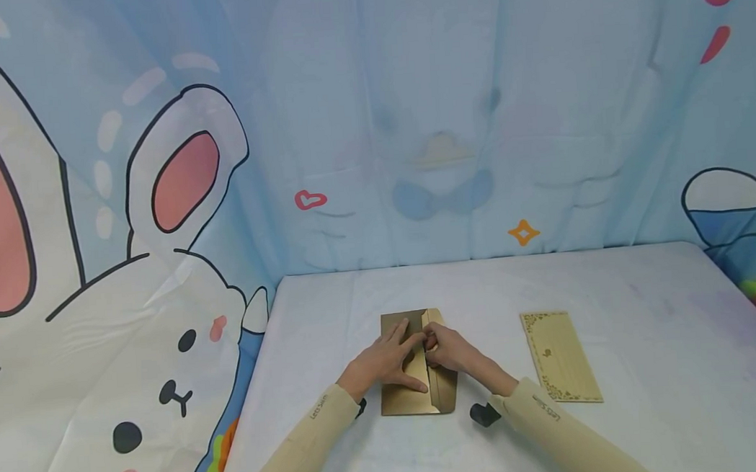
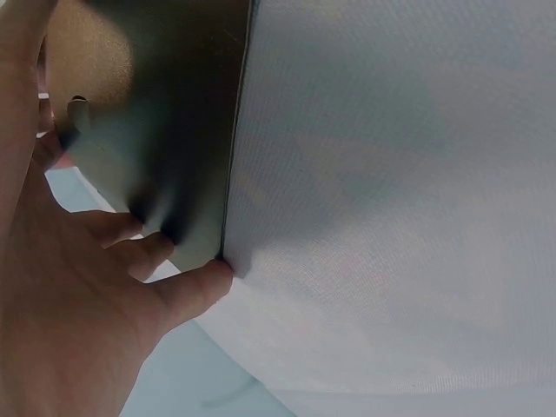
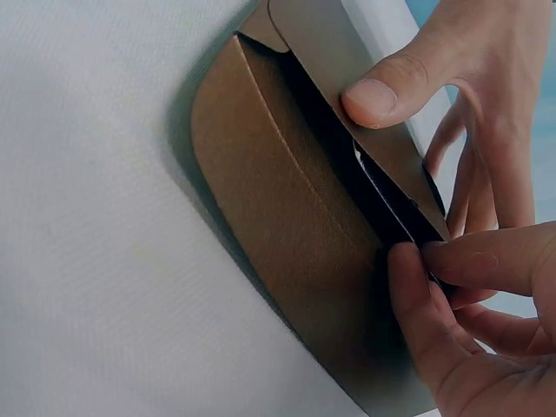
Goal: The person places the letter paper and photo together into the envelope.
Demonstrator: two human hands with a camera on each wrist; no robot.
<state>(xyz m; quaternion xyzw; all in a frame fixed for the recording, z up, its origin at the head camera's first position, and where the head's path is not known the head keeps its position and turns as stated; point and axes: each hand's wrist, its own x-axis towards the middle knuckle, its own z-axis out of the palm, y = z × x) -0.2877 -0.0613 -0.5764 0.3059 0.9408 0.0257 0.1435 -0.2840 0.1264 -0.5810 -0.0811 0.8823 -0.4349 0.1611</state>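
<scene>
Nearest the viewer, two beige sleeves [image 1: 300, 446] are reaching up over the table's near half, and a small black piece [image 1: 485, 414] is showing beside the right wrist. The left hand [image 1: 385, 358] is lying across the envelope [image 1: 404, 402] with fingers and thumb spread; in the right wrist view its thumb is pressing the surface just beside the mouth. The right hand [image 1: 451, 350] is working at that mouth, its thumb and finger pinching a thin sheet [image 3: 382, 195] whose pale edge is showing inside; how far in the sheet is reaching cannot be told. The envelope, gold to brown, is resting on the table left of the card, its flap [image 1: 447, 394] standing open toward the right hand. A gold card [image 1: 562, 358] with an ornate border is lying flat, apart from the envelope, at a slight slant. The table [image 1: 330, 297] is carrying a white cloth. Beyond it a blue curtain [image 1: 432, 59] is hanging, displaying a red heart [image 1: 311, 200] and an orange star [image 1: 523, 232]; a large printed rabbit [image 1: 192, 392] is filling the left side.
</scene>
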